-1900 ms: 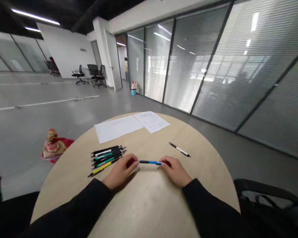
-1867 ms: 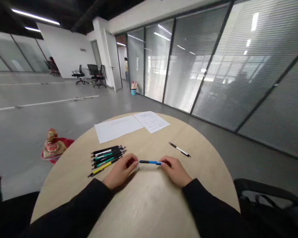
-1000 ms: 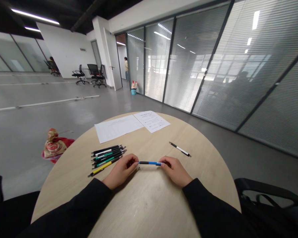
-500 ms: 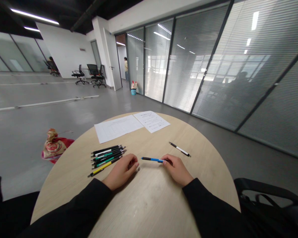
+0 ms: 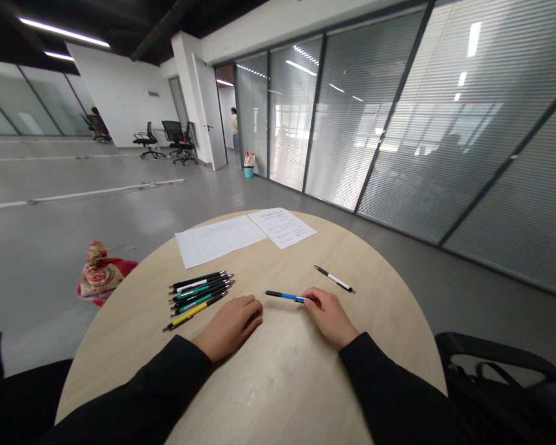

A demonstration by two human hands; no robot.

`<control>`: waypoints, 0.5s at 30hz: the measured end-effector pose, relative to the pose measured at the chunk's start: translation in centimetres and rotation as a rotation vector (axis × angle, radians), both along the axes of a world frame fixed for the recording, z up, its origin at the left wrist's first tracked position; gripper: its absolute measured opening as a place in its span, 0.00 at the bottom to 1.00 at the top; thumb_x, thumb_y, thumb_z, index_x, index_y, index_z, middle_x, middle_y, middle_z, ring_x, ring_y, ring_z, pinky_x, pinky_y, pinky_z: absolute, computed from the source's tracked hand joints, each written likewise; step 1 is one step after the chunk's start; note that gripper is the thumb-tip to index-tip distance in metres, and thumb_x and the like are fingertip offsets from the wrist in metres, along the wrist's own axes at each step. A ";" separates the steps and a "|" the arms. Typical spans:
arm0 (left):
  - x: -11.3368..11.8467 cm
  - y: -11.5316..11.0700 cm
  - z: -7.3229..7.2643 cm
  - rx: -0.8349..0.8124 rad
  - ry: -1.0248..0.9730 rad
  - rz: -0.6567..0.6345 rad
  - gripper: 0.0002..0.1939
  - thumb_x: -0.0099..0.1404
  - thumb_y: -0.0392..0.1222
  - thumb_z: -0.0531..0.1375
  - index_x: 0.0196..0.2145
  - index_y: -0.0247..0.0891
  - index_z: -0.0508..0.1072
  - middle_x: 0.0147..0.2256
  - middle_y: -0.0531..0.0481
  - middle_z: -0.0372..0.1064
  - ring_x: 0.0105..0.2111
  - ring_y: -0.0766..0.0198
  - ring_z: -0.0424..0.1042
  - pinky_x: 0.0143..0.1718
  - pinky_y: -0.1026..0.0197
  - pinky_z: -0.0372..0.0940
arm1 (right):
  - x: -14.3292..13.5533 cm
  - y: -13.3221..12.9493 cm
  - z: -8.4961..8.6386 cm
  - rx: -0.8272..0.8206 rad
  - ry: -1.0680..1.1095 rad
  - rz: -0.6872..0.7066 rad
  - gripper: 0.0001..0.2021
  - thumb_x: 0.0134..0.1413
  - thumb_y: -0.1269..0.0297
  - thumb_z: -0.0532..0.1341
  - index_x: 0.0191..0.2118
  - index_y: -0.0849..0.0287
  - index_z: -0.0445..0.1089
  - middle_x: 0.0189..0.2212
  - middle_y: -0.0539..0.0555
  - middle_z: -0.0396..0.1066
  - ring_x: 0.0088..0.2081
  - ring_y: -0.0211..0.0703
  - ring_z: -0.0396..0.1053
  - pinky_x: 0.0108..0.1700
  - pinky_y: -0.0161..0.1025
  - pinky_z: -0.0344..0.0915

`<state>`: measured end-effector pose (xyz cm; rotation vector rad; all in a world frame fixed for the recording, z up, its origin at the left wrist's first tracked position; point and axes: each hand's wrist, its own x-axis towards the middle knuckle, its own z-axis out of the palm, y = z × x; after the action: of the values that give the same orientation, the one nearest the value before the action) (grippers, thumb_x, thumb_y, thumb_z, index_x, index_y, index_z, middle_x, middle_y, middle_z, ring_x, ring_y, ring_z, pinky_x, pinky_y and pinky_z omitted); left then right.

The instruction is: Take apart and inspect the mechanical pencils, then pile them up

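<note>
Head view: gripped blue pen (image 5: 282, 296) in right hand (image 5: 328, 314), outside the pen pile (image 5: 198, 292), with left hand (image 5: 229, 324) apart, curled around nothing visible.

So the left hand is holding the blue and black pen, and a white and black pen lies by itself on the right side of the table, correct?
Wrong hand: the head view shows the right hand holding the blue and black pen. The white and black pen does lie by itself on the right side of the table.
</note>
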<state>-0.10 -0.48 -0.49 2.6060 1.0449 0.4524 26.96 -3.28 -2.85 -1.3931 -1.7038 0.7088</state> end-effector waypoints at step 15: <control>-0.2 0.4 0.5 -0.201 -0.322 0.223 0.07 0.68 0.44 0.54 0.36 0.39 0.68 0.28 0.53 0.67 0.29 0.62 0.64 0.32 0.61 0.59 | 0.1 0.0 0.0 0.005 0.020 -0.004 0.08 0.60 0.67 0.58 0.38 0.58 0.75 0.32 0.53 0.75 0.35 0.44 0.70 0.39 0.37 0.62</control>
<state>-0.30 -0.06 0.02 2.1603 1.2010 0.7484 27.05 -3.29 -2.87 -1.3807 -1.6859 0.7135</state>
